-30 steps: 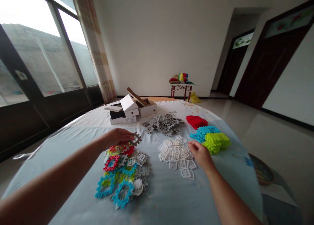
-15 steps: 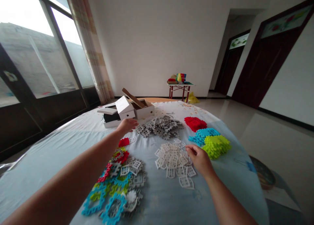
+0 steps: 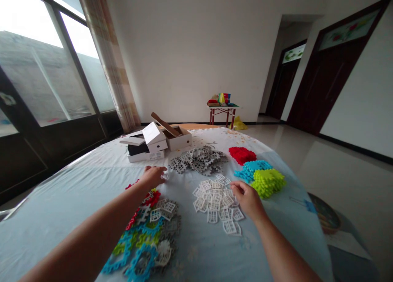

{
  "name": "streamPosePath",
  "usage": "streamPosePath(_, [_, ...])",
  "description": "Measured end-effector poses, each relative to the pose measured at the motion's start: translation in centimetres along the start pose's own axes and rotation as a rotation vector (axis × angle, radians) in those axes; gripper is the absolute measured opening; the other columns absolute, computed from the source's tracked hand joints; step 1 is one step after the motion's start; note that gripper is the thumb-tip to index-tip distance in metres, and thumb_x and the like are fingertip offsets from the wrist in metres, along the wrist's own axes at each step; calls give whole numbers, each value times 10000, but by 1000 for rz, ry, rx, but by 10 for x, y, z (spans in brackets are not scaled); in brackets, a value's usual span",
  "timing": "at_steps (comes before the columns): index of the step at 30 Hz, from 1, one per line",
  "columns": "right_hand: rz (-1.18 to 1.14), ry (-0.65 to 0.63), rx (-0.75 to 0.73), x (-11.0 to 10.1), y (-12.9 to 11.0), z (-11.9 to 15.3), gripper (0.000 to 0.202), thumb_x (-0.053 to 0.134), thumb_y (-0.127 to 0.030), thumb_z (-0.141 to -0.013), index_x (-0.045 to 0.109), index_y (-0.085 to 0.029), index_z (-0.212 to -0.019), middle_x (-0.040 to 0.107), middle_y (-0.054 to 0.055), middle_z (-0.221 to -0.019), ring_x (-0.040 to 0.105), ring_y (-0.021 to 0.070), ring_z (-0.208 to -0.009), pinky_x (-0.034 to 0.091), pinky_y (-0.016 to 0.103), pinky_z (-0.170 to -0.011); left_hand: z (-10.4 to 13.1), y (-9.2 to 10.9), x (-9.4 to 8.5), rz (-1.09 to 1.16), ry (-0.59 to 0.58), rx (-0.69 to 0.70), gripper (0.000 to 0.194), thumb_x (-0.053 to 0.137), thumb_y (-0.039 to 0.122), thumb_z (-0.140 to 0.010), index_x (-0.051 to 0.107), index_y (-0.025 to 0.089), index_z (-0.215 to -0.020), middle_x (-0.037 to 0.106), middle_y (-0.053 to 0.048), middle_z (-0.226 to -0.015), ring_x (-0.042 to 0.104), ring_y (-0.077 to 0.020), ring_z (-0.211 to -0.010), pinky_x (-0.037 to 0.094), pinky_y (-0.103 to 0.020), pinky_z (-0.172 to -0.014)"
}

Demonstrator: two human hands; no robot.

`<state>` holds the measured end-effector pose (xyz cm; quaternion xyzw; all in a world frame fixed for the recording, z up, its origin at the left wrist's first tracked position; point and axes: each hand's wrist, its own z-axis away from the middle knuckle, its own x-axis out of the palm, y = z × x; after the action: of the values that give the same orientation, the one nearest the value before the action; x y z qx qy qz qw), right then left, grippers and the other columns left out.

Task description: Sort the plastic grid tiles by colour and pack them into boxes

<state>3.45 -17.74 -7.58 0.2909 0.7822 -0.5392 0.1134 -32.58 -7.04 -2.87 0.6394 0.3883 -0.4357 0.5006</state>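
My left hand reaches over the far end of a mixed heap of toothed plastic building pieces in blue, green, red and grey. Its fingertips are closed on a small white window-shaped piece. Beside a pile of white window-shaped pieces, my right hand is pinched at the pile's right edge. Whatever may be between its fingers is too small to make out. Beyond the white pile lies a pile of grey toothed pieces.
Red pieces, blue pieces and lime-green pieces are piled at the right. White boxes stand at the back left. A cloth covers the round table. A small side table stands by the wall.
My left hand has come down and nearer, from beside the boxes onto the white window-shaped piece. My right hand stays at the white pile. The view has shifted slightly.
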Motion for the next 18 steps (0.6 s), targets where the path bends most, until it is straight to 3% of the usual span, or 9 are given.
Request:
streamPosePath(4, [3, 5, 10, 0, 1, -1, 289, 440, -352, -797, 638, -163, -890, 682, 74, -828, 623, 197, -753, 479, 290, -709, 8, 21, -1, 54, 37, 30, 408, 617, 273, -612, 631, 197, -1012, 691, -85, -879, 573, -311, -966, 309, -498, -928])
streamPosePath(8, [5, 2, -3, 1, 2, -1, 294, 444, -360, -795, 637, -163, -895, 683, 78, -841, 625, 197, -763, 481, 294, -717, 24, 70, 10, 242, 11, 131, 441, 537, 366, -732, 561, 161, -1122, 681, -83, -951, 624, -200, -884, 462, -318, -789])
streamPosePath(12, [25, -8, -12, 0, 5, 0, 300, 447, -369, -793, 640, -165, -897, 682, 74, -831, 626, 196, -752, 482, 302, -717, 34, 115, 19, 402, -17, 267, 511, 568, 461, -725, 542, 184, -1153, 674, -50, -1024, 619, -148, -924, 476, -244, -800])
streamPosePath(15, [31, -6, -5, -2, 6, 0, 305, 449, -377, -791, 641, -166, -899, 682, 72, -844, 627, 195, -757, 481, 306, -728, 31, 117, 15, 433, 14, 276, 453, 588, 455, -712, 597, 185, -1075, 679, -48, -1013, 622, -157, -920, 478, -253, -812])
streamPosePath(18, [29, -2, 13, -2, 7, 0, 309, 445, -382, -789, 642, -169, -896, 682, 72, -838, 627, 196, -754, 480, 303, -722, 23, 84, 3, 376, 82, 187, 366, 562, 410, -730, 632, 179, -1006, 680, -60, -994, 620, -181, -915, 470, -281, -820])
